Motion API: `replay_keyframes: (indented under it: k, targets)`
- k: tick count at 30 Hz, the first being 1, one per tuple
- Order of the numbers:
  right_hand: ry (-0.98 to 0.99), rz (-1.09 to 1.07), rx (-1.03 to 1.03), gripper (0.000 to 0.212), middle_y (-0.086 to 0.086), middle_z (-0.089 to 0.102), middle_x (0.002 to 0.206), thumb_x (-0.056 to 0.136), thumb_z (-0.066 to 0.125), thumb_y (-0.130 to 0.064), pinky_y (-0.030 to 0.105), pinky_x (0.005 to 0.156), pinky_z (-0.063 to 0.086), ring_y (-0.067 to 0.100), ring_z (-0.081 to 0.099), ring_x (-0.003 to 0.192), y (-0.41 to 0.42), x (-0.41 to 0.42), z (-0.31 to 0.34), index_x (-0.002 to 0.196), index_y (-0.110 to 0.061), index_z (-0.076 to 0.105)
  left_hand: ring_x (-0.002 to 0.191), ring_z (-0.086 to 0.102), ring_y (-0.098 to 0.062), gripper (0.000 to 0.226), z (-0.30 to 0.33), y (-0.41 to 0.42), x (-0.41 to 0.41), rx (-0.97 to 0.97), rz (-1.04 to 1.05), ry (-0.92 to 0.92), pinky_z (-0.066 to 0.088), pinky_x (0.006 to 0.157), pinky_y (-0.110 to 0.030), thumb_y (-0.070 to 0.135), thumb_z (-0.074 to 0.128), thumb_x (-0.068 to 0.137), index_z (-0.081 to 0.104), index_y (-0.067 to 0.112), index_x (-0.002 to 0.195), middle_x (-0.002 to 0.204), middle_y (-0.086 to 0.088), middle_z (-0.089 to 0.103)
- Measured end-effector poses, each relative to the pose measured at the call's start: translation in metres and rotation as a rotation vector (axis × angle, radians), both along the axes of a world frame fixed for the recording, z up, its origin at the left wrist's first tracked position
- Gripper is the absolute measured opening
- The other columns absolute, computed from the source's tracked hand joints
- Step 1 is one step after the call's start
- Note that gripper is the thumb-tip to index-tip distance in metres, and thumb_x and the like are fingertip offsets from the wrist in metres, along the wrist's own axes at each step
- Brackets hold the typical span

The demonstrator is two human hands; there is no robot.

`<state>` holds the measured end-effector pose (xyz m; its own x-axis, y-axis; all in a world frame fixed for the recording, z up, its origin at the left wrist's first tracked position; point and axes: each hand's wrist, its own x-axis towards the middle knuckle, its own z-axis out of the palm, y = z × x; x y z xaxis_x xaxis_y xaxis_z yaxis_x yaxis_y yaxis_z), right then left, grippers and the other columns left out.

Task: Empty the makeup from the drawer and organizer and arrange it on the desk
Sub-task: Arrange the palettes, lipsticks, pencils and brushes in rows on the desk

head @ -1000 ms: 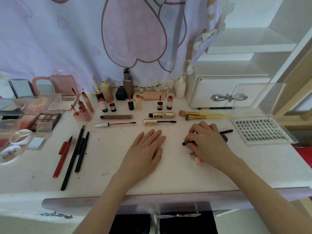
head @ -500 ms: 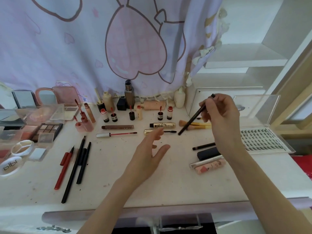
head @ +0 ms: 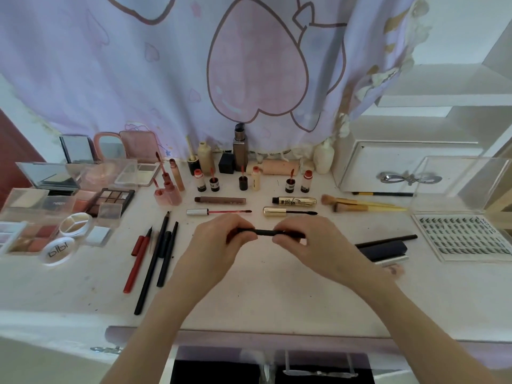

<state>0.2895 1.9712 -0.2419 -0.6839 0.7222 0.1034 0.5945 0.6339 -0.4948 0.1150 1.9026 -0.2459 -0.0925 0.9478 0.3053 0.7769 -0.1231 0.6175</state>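
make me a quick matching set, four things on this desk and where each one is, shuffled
1. black pencil
2. lash tray
3. gold mascara tube
4. red pencil

a. far right of the desk
b. left of the hands, beside other pencils
c. held in both hands
d. just behind the hands, left of the brushes

Pairs: 1-c, 2-a, 3-d, 4-b

Not much on the person here tbh. The bare left hand and bare right hand both come up from the bottom edge on long, slim bare forearms, no sleeves showing anywhere up to the frame edge. Fingers are slender. Nails are hidden or too blurry to make out.
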Motion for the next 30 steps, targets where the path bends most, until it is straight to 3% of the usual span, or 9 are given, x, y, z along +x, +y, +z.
replay_keyframes:
  k: [4, 8, 11, 15, 17, 22, 25, 28, 30]
  targets:
    - [0.049, 0.067, 0.123, 0.028, -0.005, 0.062, 0.089, 0.097, 0.04, -0.037, 0.032, 0.07, 0.047, 0.012, 0.056, 0.079, -0.01, -0.019, -0.01, 0.11, -0.024, 0.062, 0.074, 0.054, 0.005, 0.007, -0.001, -0.006, -0.013, 0.012, -0.053, 0.049, 0.039, 0.067, -0.006, 0.012, 0.064, 0.084, 0.071, 0.01, 0.087, 0.067, 0.022, 0.05]
    - [0.076, 0.104, 0.329, 0.033, -0.01, 0.054, 0.062, 0.091, 0.038, -0.041, 0.027, 0.038, 0.037, 0.012, 0.049, 0.047, -0.014, -0.024, -0.02, 0.096, -0.027, 0.067, 0.068, 0.052, 0.007, 0.011, -0.006, -0.013, -0.022, -0.001, -0.049, 0.046, 0.038, 0.065, -0.006, 0.011, 0.062, 0.086, 0.072, 0.008, 0.09, 0.063, 0.021, 0.048]
    - [0.051, 0.097, 0.425, 0.031, -0.01, 0.05, 0.057, 0.091, 0.038, -0.043, 0.024, 0.034, 0.032, 0.012, 0.046, 0.041, -0.011, -0.027, -0.023, 0.095, -0.03, 0.067, 0.073, 0.052, 0.011, 0.012, -0.007, -0.016, -0.025, -0.001, -0.035, 0.035, 0.037, 0.065, -0.003, 0.011, 0.062, 0.086, 0.073, 0.008, 0.09, 0.063, 0.022, 0.047]
    - [-0.077, 0.128, 0.171, 0.036, -0.011, 0.061, 0.095, 0.096, 0.037, -0.047, 0.025, 0.068, 0.045, 0.008, 0.056, 0.08, -0.011, -0.04, -0.015, 0.127, -0.035, 0.052, 0.07, 0.052, 0.001, 0.014, -0.008, -0.019, -0.034, -0.032, 0.032, 0.036, 0.037, 0.066, -0.005, 0.018, 0.063, 0.086, 0.073, 0.012, 0.093, 0.067, 0.017, 0.049]
    - [-0.114, 0.086, -0.041, 0.037, -0.009, 0.06, 0.106, 0.094, 0.043, -0.045, 0.023, 0.079, 0.044, 0.007, 0.054, 0.088, -0.01, -0.043, -0.014, 0.129, -0.031, 0.046, 0.067, 0.049, -0.003, 0.014, -0.01, -0.021, -0.043, -0.056, 0.107, 0.029, 0.036, 0.065, -0.007, 0.021, 0.063, 0.086, 0.073, 0.014, 0.094, 0.073, 0.015, 0.049]
    - [-0.023, -0.045, -0.222, 0.007, -0.009, 0.047, 0.09, 0.095, 0.046, -0.021, 0.014, 0.065, 0.036, 0.011, 0.049, 0.081, -0.007, -0.047, -0.026, 0.098, -0.021, 0.052, 0.08, 0.041, -0.011, 0.016, -0.032, -0.033, -0.07, -0.02, 0.406, 0.091, 0.031, 0.069, -0.012, 0.017, 0.067, 0.083, 0.072, 0.007, 0.094, 0.081, 0.005, 0.048]
    - [0.12, -0.175, -0.379, 0.009, -0.007, 0.056, 0.089, 0.091, 0.054, -0.021, 0.014, 0.067, 0.039, 0.009, 0.054, 0.081, -0.01, -0.063, -0.029, 0.094, -0.021, 0.062, 0.082, 0.039, -0.018, 0.008, -0.048, -0.038, -0.066, 0.022, 0.484, 0.178, 0.037, 0.074, -0.025, 0.01, 0.073, 0.077, 0.072, 0.004, 0.083, 0.079, -0.002, 0.051]
    - [0.16, -0.251, -0.485, 0.014, -0.011, 0.06, 0.083, 0.088, 0.06, -0.022, 0.006, 0.061, 0.037, 0.004, 0.054, 0.078, -0.012, -0.085, -0.028, 0.096, -0.017, 0.07, 0.088, 0.052, -0.031, 0.018, -0.058, -0.036, -0.059, 0.007, 0.52, 0.215, 0.049, 0.081, -0.046, 0.008, 0.073, 0.076, 0.068, 0.003, 0.092, 0.086, -0.012, 0.063]
    - [0.161, -0.266, -0.52, 0.014, -0.007, 0.062, 0.078, 0.086, 0.062, -0.021, 0.012, 0.064, 0.044, 0.007, 0.055, 0.075, -0.012, -0.101, -0.026, 0.093, -0.014, 0.072, 0.086, 0.054, -0.031, 0.021, -0.058, -0.035, -0.057, 0.005, 0.517, 0.218, 0.05, 0.08, -0.048, 0.007, 0.073, 0.075, 0.065, 0.005, 0.094, 0.084, -0.011, 0.065]
